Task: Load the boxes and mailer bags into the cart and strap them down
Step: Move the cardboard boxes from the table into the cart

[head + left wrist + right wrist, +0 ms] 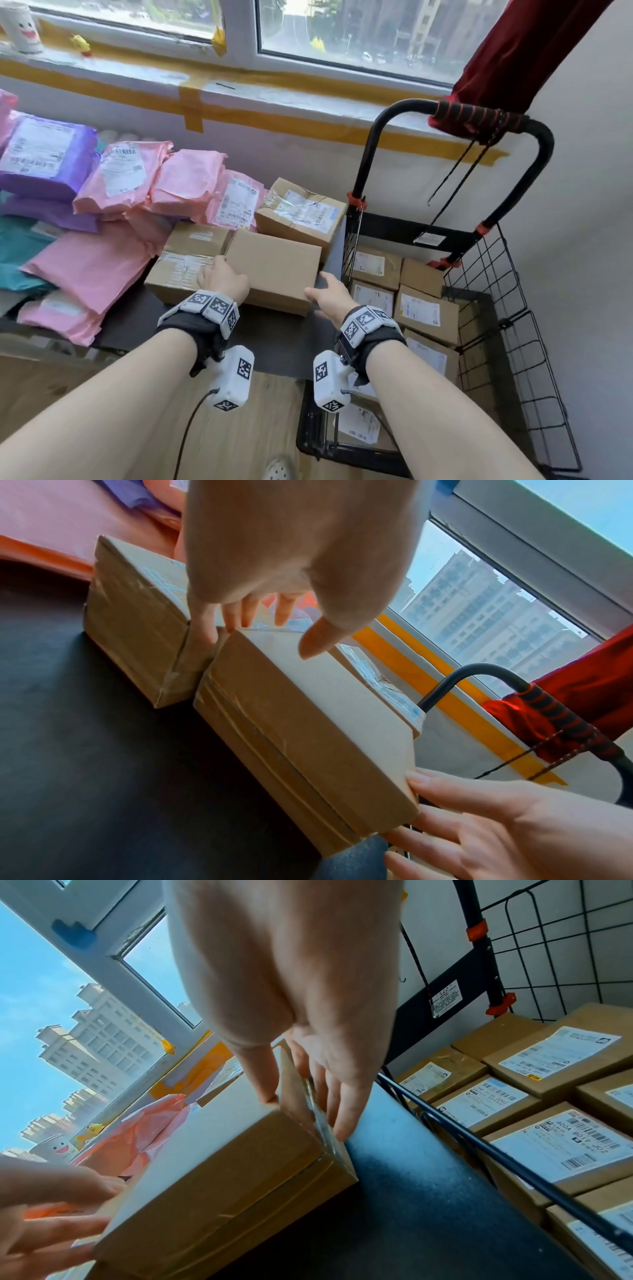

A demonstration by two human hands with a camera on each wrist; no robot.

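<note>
A plain cardboard box (274, 269) is lying on the dark bench (274, 337) beside a wire cart, with a person's two bare hands closing on its short ends. The left hand (222, 275) is reaching over the far left corner, its fingers (205, 627) dipping into the narrow gap between this box and a taped box (186, 260) lying just beside it, thumb hovering over the top face. The right hand (330, 291) is pressing against the right end, thumb resting on the top edge and fingers (337, 1096) running down the taped side, fairly straight rather than curled. From these views it is not possible to tell whether the box is lifting off the bench. A third box (301, 212) bearing a shipping label is sitting just behind, and pink mailer bags (144, 178) and purple mailer bags (44, 157) are piling up to the left on the bench. To the right, the cart (486, 287), black wire mesh with a curved handle, is standing beside the bench edge, already holding a layer of labelled boxes (424, 311) packed close together. A black cord (455, 171) is hanging from the cart's grip. A red curtain (520, 51) is draping over the handle, under a window (342, 31).
</note>
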